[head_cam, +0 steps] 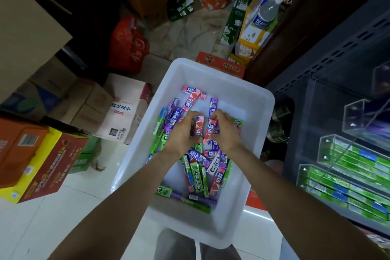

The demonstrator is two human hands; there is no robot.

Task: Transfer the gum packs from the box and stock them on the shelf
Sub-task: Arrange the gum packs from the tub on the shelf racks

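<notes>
**Gum packs: light, stiff, glossy**

Gum packs [197, 164] lie loose and crisscrossed in the white box [261, 99]. Likely light, rigid, slick-wrapped; best pinched across the long edges. Left hand [181, 131] holds a pink pack [199, 125] upright; right hand [225, 131] holds another [211, 127]. Both grips narrow. Shelf trays [346, 166] at right hold green packs.

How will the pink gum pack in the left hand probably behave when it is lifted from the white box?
The pink gum pack looks like a flat, straight-edged stick, so it should stay stiff and not roll. The left hand pinches it with fingertips only, so it is probably light. Its glossy wrapper may be a little slippery. The white box holds it loosely among other packs.
</notes>
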